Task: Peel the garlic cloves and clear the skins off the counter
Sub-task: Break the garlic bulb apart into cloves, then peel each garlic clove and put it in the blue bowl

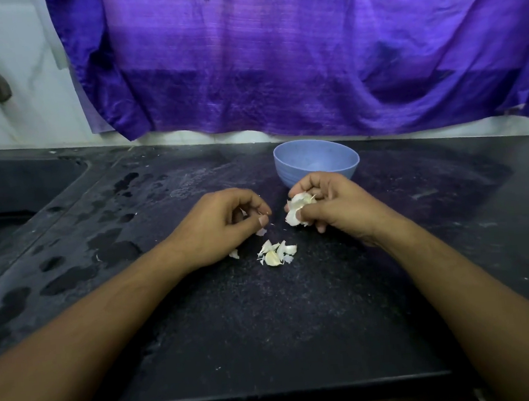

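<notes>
Bench (268, 328) is dark and speckled. Nearest lie the loose skins (275, 253), heaped with what looks like one clove, between the wrists. Left grip (225, 224) is curled and seems to pinch a skin flake (243, 211). Right grip (331, 207) holds the part-peeled garlic cluster (299, 208). Risks: papery flakes cling to fingers, or drift to the wet patches (114, 252) at left and stick; the clove gets swept off with the skins. Blue bowl (286, 172) sits just behind the right grip, where a knuckle could nudge it.

A purple cloth (276, 55) hangs over the white wall (14, 62) behind the wet black counter (268, 328) and sink (10, 197).
</notes>
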### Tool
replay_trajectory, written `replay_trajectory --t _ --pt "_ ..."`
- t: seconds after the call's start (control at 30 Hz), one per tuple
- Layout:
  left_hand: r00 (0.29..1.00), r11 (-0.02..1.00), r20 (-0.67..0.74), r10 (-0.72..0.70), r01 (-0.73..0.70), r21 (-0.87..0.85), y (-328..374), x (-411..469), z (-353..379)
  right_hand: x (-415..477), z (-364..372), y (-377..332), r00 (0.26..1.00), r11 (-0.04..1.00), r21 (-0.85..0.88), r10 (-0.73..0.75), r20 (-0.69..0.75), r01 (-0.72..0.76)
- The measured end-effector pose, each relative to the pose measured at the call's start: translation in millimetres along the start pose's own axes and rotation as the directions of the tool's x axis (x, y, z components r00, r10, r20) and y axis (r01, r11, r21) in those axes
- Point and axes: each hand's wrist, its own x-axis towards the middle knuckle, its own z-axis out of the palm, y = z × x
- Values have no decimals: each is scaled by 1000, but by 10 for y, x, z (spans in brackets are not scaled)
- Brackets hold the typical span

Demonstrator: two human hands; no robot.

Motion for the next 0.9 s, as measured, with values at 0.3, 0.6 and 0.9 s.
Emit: replay_trajectory --t 0.3,0.6,0.9 --pt "969 987 -198 -151 136 -91 89 339 130 13 98 118 994 984 155 -76 -82 88" --pt "989 978 -56 -136 125 -164 49 653 306 0 112 116 991 977 183 -89 -96 106" --pt "989 942 37 -145 149 -300 63 325 44 22 136 105 991 954 288 -44 -127 79"
